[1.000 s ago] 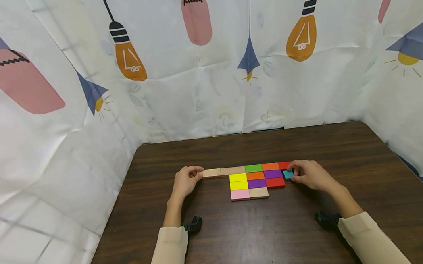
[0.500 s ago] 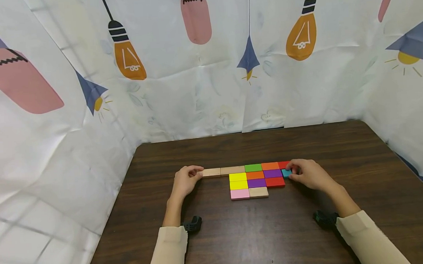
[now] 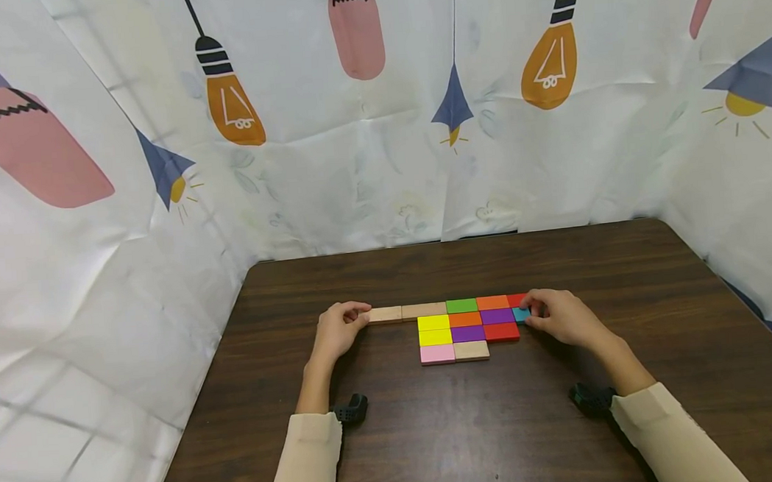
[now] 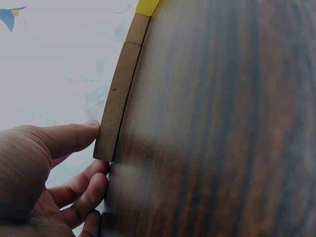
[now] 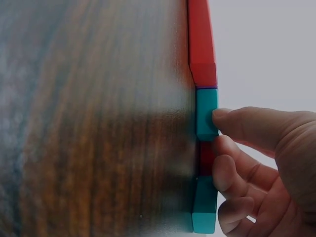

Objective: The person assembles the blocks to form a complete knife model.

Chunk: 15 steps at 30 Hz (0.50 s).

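Flat rectangular blocks lie joined on the table. My left hand point(image 3: 337, 332) pinches the left end of a plain wooden block point(image 3: 386, 315); in the left wrist view the thumb touches its side near the end. A second wooden block point(image 3: 425, 311) continues the row. My right hand point(image 3: 566, 317) pinches a small teal block point(image 3: 520, 315) between thumb and forefinger, at the right end of the purple block point(image 3: 497, 316). The right wrist view shows another teal block point(image 5: 205, 205) past a red block point(image 5: 206, 158); in the head view the hand hides it.
Yellow point(image 3: 435, 337), pink point(image 3: 436, 354), green point(image 3: 461, 306), orange point(image 3: 492, 302) and red point(image 3: 501, 332) blocks make up the rest of the stepped layout. The dark wooden table point(image 3: 437, 429) meets a printed white cloth point(image 3: 370, 198) behind and at the sides.
My right hand has slid the teal block leftward, and the gap to the purple block has closed. The left hand has stayed at the wooden block's end.
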{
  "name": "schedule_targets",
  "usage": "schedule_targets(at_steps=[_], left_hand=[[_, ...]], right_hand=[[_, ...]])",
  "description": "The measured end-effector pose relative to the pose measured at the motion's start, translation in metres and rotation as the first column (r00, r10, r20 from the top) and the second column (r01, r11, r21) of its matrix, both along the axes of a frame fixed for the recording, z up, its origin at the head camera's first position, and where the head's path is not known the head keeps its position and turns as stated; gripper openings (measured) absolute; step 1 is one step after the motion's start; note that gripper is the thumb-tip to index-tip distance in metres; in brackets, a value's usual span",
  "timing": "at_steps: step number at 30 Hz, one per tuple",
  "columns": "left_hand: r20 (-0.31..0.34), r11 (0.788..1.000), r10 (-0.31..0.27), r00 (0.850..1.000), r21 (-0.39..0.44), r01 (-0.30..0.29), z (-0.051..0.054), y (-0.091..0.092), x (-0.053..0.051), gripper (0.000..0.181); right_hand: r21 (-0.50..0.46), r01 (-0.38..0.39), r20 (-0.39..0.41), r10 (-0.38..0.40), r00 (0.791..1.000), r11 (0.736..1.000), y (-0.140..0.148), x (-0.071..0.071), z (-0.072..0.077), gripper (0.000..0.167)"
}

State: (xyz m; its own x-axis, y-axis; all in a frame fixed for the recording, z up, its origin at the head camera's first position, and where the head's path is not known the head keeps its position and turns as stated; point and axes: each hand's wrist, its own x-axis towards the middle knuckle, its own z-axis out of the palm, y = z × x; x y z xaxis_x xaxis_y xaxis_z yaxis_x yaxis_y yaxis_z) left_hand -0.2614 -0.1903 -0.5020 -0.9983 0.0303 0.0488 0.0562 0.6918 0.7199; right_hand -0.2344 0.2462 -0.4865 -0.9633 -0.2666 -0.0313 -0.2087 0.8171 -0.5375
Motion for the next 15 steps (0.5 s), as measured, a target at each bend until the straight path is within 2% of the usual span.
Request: schedule_targets(at_steps=[15], left_hand=[[0.003, 1.000, -0.002, 1.000, 0.000, 0.002, 0.0009, 0.0002, 0.0005, 0.018]], right_hand=[[-0.006, 0.002, -0.013, -0.002, 1.000, 1.000, 0.0019, 0.0011, 0.0024, 0.022]])
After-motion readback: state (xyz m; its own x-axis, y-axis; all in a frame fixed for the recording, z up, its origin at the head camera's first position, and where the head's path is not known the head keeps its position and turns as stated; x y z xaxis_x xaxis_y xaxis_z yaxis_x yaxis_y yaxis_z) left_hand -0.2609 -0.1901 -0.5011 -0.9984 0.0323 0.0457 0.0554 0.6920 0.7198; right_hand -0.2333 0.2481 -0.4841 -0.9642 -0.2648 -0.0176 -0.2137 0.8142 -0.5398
